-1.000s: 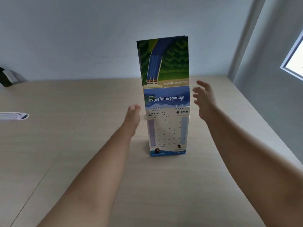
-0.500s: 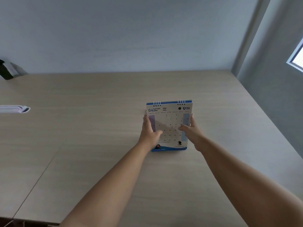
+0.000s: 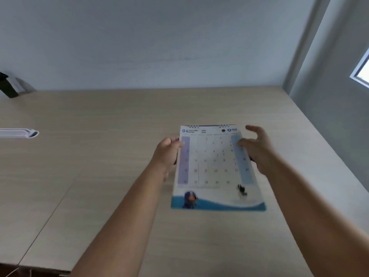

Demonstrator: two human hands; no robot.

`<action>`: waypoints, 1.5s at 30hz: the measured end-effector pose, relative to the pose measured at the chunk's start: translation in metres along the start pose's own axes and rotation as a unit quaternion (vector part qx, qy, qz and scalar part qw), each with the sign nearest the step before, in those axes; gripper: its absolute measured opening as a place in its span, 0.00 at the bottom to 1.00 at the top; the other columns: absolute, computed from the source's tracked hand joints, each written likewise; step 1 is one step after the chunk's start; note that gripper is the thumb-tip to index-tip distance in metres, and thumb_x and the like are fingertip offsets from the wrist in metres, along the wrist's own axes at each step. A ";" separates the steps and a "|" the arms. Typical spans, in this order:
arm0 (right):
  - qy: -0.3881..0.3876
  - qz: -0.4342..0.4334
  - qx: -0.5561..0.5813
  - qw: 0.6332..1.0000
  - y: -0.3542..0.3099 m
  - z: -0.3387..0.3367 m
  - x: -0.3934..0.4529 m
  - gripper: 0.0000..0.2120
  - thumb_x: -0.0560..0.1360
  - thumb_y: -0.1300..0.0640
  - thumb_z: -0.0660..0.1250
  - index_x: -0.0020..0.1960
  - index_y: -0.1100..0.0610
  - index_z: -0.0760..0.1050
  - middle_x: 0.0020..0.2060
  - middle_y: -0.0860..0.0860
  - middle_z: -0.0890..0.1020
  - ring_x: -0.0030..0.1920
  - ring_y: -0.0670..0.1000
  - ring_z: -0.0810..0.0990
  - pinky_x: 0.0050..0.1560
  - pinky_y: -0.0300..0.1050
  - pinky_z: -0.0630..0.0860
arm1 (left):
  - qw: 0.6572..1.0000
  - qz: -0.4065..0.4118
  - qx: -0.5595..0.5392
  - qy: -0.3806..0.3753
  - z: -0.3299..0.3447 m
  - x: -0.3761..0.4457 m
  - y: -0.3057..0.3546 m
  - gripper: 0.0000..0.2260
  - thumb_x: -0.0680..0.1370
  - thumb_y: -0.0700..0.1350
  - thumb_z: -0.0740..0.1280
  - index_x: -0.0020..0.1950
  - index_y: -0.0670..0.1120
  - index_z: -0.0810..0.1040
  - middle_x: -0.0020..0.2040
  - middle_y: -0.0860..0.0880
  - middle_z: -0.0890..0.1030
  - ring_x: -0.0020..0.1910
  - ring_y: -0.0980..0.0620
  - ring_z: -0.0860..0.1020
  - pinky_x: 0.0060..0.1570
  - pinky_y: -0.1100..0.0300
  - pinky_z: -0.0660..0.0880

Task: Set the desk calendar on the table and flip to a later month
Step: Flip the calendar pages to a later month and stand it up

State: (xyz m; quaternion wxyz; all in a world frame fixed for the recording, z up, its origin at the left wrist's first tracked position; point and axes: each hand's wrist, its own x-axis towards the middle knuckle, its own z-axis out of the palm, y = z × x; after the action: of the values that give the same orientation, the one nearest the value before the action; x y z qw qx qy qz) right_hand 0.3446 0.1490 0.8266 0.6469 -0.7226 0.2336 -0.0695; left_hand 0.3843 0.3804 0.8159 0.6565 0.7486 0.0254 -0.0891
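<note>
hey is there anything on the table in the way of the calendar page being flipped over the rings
Nothing visible is. The desk calendar has bare table behind its rings; the white object lies far left. The left hand and right hand are at its side edges.

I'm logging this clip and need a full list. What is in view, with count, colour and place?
desk calendar: one, white page with a blue bottom band, showing 04 April, centre of the table, held between both hands
table: one, light wood, fills the lower picture
white object: one, white, left edge of the table, cut off by the frame
dark object: one, dark with a pale part, far left by the wall
window: one, bright, right wall, partly seen
left hand: one, gripping the calendar's left edge
right hand: one, fingers spread at the calendar's right edge
</note>
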 end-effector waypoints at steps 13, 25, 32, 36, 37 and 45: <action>-0.002 0.071 -0.075 0.995 -0.031 0.008 0.057 0.09 0.77 0.52 0.61 0.44 0.57 0.72 0.36 0.51 0.70 0.33 0.48 0.65 0.33 0.42 0.63 | 0.991 -0.052 0.110 -0.059 0.019 0.057 -0.007 0.10 0.80 0.47 0.64 0.60 0.50 0.73 0.62 0.48 0.79 0.61 0.47 0.75 0.59 0.52 0.71; 0.000 0.142 -0.115 0.983 0.002 0.009 0.054 0.31 0.74 0.37 0.56 0.64 0.60 0.71 0.49 0.58 0.78 0.40 0.56 0.75 0.37 0.45 0.69 | 0.994 -0.103 -0.018 0.027 0.026 0.069 -0.016 0.43 0.63 0.75 0.63 0.67 0.45 0.71 0.59 0.45 0.82 0.59 0.43 0.78 0.51 0.50 0.70; -0.040 0.149 -0.114 0.981 -0.009 0.012 0.050 0.26 0.79 0.40 0.52 0.63 0.59 0.74 0.40 0.56 0.79 0.32 0.51 0.74 0.30 0.42 0.64 | 0.992 -0.098 0.004 0.080 0.025 0.092 -0.019 0.18 0.72 0.61 0.68 0.44 0.45 0.74 0.43 0.46 0.84 0.39 0.46 0.79 0.33 0.58 0.68; 0.014 0.111 -0.091 0.990 -0.025 0.024 0.068 0.17 0.78 0.48 0.60 0.54 0.62 0.75 0.35 0.55 0.77 0.28 0.49 0.70 0.21 0.35 0.64 | 0.993 -0.065 0.063 0.077 0.027 0.110 -0.007 0.21 0.73 0.65 0.65 0.39 0.47 0.72 0.42 0.46 0.83 0.39 0.45 0.78 0.38 0.57 0.68; 0.023 0.104 -0.110 0.988 -0.029 0.024 0.074 0.15 0.78 0.49 0.61 0.48 0.61 0.74 0.38 0.55 0.78 0.28 0.49 0.68 0.23 0.38 0.64 | 0.992 -0.057 0.082 0.078 0.027 0.114 -0.003 0.21 0.74 0.65 0.65 0.37 0.47 0.71 0.40 0.47 0.81 0.36 0.46 0.76 0.37 0.57 0.67; 0.009 0.098 -0.097 0.990 -0.025 0.041 0.109 0.15 0.77 0.49 0.63 0.54 0.61 0.73 0.44 0.58 0.84 0.37 0.53 0.79 0.37 0.44 0.73 | 0.990 -0.048 0.108 0.076 0.022 0.145 -0.004 0.20 0.71 0.65 0.66 0.37 0.48 0.71 0.41 0.46 0.80 0.39 0.45 0.75 0.41 0.55 0.69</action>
State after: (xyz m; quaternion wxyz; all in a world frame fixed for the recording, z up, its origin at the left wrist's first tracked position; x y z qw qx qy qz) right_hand 0.4636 0.1406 0.8226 0.5753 -0.7548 0.3149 0.0108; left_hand 0.5235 0.3481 0.7849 0.5631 0.8175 0.1018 -0.0655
